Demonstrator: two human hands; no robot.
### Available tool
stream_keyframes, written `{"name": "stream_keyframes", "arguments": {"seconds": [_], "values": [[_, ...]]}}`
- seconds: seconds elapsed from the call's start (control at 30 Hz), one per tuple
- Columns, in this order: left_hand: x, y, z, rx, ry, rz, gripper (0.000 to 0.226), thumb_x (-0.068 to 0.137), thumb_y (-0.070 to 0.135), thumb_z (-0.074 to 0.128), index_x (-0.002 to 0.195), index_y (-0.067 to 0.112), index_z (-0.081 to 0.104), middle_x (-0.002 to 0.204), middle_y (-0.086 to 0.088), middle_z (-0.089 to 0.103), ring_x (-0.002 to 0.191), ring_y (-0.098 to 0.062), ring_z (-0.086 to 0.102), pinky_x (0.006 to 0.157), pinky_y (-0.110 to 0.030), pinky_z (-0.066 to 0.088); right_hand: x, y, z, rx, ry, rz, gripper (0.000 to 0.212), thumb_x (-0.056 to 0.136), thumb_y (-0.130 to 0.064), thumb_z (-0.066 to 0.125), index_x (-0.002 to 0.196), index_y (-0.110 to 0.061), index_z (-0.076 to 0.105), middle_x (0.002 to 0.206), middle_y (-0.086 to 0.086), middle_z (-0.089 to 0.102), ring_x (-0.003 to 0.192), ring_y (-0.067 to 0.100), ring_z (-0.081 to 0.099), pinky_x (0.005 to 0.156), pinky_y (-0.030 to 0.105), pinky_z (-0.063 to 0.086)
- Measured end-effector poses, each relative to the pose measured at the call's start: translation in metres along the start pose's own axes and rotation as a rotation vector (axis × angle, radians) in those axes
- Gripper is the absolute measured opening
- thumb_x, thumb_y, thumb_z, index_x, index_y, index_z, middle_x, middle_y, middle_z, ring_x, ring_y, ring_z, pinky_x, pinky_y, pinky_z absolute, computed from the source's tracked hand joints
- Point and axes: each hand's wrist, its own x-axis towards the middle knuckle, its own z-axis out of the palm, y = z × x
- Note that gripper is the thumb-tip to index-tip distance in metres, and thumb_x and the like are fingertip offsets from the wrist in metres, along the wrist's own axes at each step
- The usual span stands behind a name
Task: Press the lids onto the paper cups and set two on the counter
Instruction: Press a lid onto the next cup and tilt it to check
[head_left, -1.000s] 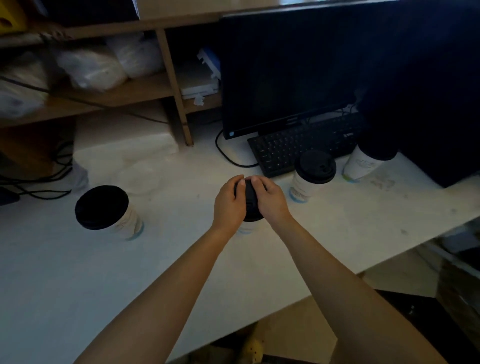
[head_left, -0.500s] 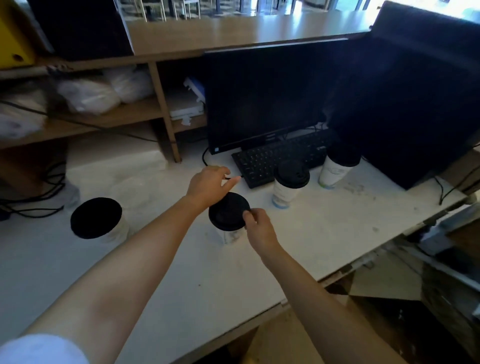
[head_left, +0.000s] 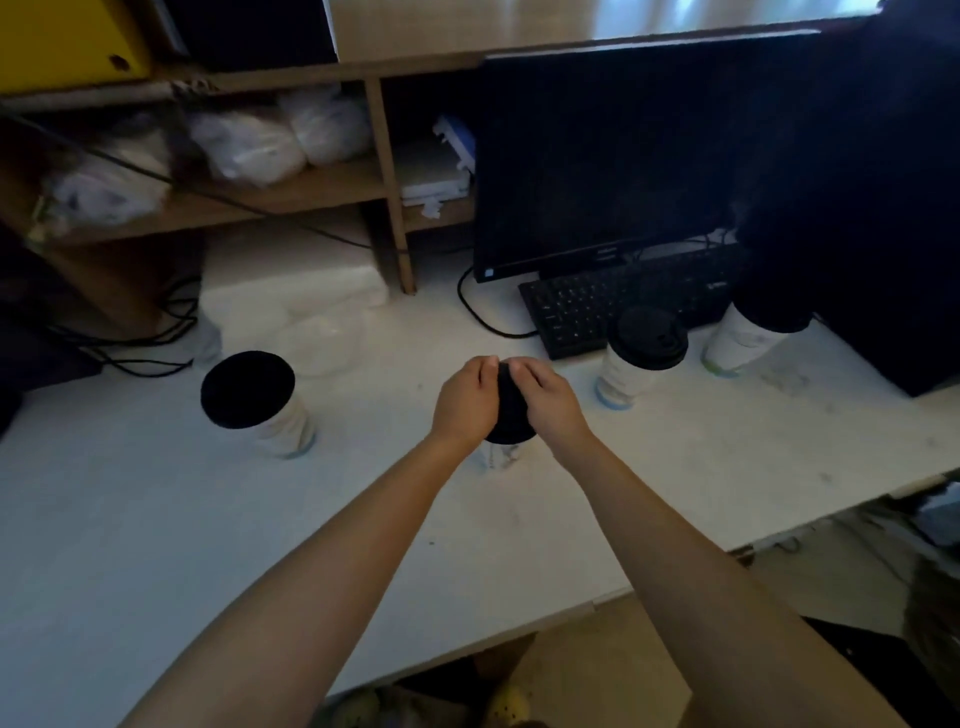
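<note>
Here both hands, left hand (head_left: 464, 402) and right hand (head_left: 546, 397), clamp the lid (head_left: 511, 415) mid-frame. Best press evenly round its rim, keeping the cup (head_left: 500, 456) upright.

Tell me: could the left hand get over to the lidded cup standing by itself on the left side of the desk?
Probably yes. The lone cup stands on open white desk, with nothing between it and the left hand. But that hand is now on the black lid of the middle cup, together with the right hand.
</note>
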Motion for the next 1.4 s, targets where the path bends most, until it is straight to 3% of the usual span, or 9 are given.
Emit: {"name": "stream_keyframes", "arguments": {"seconds": [0.13, 0.4, 0.6, 0.73, 0.87, 1.03, 1.13, 1.3, 1.4], "values": [[0.001, -0.003, 0.001, -0.021, -0.005, 0.018, 0.039, 0.102, 0.026, 0.029, 0.117, 0.006, 0.059, 0.118, -0.016, 0.063, 0.107, -0.026, 0.058, 0.081, -0.024, 0.037, 0.005, 0.007, 0.001, 0.012, 0.003, -0.025, 0.025, 0.098, -0.018, 0.043, 0.106, -0.006, 0.063, 0.096, 0.002, 0.06, 0.087, 0.012, 0.054, 0.064, 0.002, 0.039], [0.004, -0.004, -0.001, 0.005, -0.057, 0.036, 0.044, 0.102, 0.033, 0.025, 0.12, 0.007, 0.056, 0.122, -0.013, 0.062, 0.11, -0.026, 0.057, 0.083, -0.023, 0.035, -0.003, 0.006, 0.004, 0.032, 0.054, -0.015, 0.027, 0.099, -0.021, 0.039, 0.106, -0.009, 0.063, 0.095, 0.003, 0.061, 0.087, 0.014, 0.056, 0.068, 0.013, 0.042], [0.022, -0.002, -0.002, 0.334, -0.108, 0.069, 0.057, 0.095, 0.054, 0.03, 0.139, 0.019, 0.042, 0.133, -0.014, 0.056, 0.12, -0.03, 0.052, 0.1, -0.043, 0.043, -0.024, 0.007, 0.006, 0.135, 0.184, 0.042, 0.033, 0.102, -0.026, 0.031, 0.113, -0.011, 0.058, 0.107, 0.005, 0.061, 0.098, 0.016, 0.054, 0.085, 0.026, 0.04], [0.031, 0.009, -0.011, 0.798, -0.115, 0.37, 0.056, 0.094, 0.057, 0.03, 0.132, 0.021, 0.051, 0.131, -0.005, 0.057, 0.125, -0.023, 0.044, 0.098, -0.044, 0.039, -0.047, 0.01, 0.002, 0.047, 0.191, -0.002, 0.039, 0.103, -0.028, 0.026, 0.13, -0.013, 0.049, 0.126, 0.006, 0.057, 0.109, 0.018, 0.053, 0.084, 0.019, 0.035], [0.036, 0.021, -0.021, 0.98, -0.249, 0.535, 0.049, 0.095, 0.055, 0.029, 0.122, 0.026, 0.058, 0.129, 0.0, 0.057, 0.125, -0.019, 0.04, 0.099, -0.042, 0.036, -0.064, 0.025, 0.002, 0.031, 0.122, -0.061, 0.041, 0.103, -0.025, 0.025, 0.141, -0.016, 0.038, 0.129, -0.007, 0.046, 0.122, 0.006, 0.042, 0.088, 0.005, 0.026], [0.013, 0.028, -0.011, 0.756, -0.332, 0.473, 0.043, 0.1, 0.038, 0.027, 0.128, 0.02, 0.053, 0.137, -0.005, 0.052, 0.129, -0.024, 0.038, 0.101, -0.044, 0.034, -0.062, 0.057, -0.012, 0.129, -0.073, -0.032, 0.045, 0.098, -0.006, 0.041, 0.141, -0.019, 0.036, 0.145, -0.001, 0.042, 0.125, 0.01, 0.045, 0.098, 0.019, 0.039], [0.004, 0.024, 0.003, 0.83, -0.223, 0.435, 0.047, 0.099, 0.042, 0.021, 0.125, 0.02, 0.054, 0.131, -0.006, 0.054, 0.123, -0.025, 0.043, 0.097, -0.045, 0.033, -0.05, 0.061, -0.024, 0.092, -0.256, -0.001, 0.059, 0.09, -0.011, 0.06, 0.142, -0.023, 0.034, 0.143, -0.006, 0.042, 0.126, 0.008, 0.043, 0.105, 0.025, 0.036], [0.007, 0.017, 0.007, 0.878, -0.177, 0.472, 0.042, 0.098, 0.038, 0.022, 0.123, 0.019, 0.051, 0.126, -0.006, 0.052, 0.116, -0.024, 0.043, 0.093, -0.043, 0.033, -0.021, 0.062, -0.022, -0.08, -0.463, 0.033, 0.074, 0.081, -0.021, 0.072, 0.143, -0.02, 0.031, 0.138, -0.007, 0.044, 0.128, 0.007, 0.04, 0.097, 0.012, 0.032], [0.008, 0.017, 0.006, 0.892, -0.198, 0.505, 0.039, 0.098, 0.035, 0.02, 0.117, 0.019, 0.05, 0.12, -0.004, 0.052, 0.111, -0.023, 0.044, 0.088, -0.042, 0.033, -0.009, 0.064, -0.017, -0.088, -0.493, 0.048, 0.072, 0.077, -0.016, 0.076, 0.138, -0.014, 0.036, 0.118, -0.01, 0.053, 0.09, -0.007, 0.048, 0.072, 0.001, 0.04]]}}
